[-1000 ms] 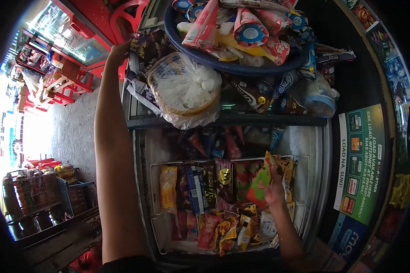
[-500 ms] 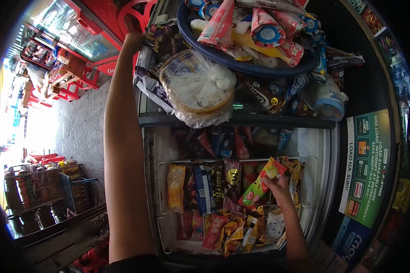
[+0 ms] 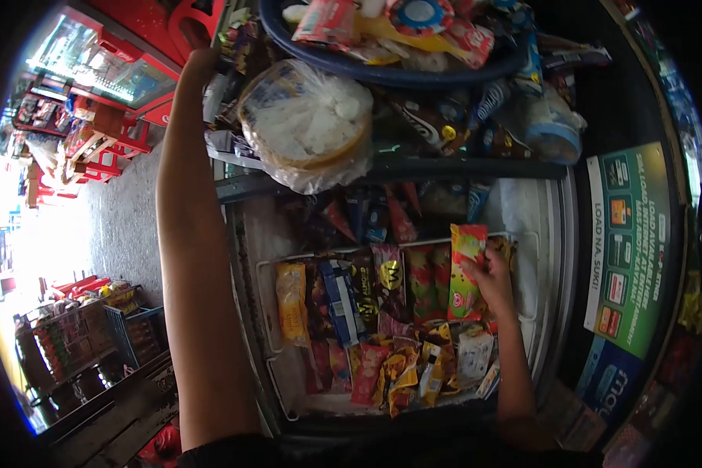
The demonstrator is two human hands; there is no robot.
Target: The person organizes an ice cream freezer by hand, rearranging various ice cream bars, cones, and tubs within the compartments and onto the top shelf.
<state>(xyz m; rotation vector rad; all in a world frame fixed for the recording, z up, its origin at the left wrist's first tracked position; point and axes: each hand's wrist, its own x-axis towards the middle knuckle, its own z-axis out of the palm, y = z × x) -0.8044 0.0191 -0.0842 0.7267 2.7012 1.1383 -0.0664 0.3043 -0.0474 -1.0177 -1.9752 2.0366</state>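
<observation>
My right hand (image 3: 491,279) is closed on the edge of a red and green ice cream packet (image 3: 466,296), which stands nearly upright at the right of the open freezer. Beside it, similar green and red packets (image 3: 425,285) are lined up in the white wire basket (image 3: 277,382). A purple packet with a gold M (image 3: 388,273), a blue and white one (image 3: 342,300) and a yellow one (image 3: 292,304) fill the row to the left. My left arm stretches far forward; my left hand (image 3: 200,61) is at the freezer's far left corner, its fingers in shadow.
On the freezer top sit a blue basin (image 3: 398,76) of ice cream cones and a plastic-wrapped round tub (image 3: 308,125). Cone packets (image 3: 402,218) lie deeper inside. A green poster (image 3: 632,249) is at the right; a bottle crate (image 3: 136,331) stands at the left.
My right hand has turned the red and green packet from slanted to nearly upright and raised it slightly. The view has shifted, moving the freezer top up and left.
</observation>
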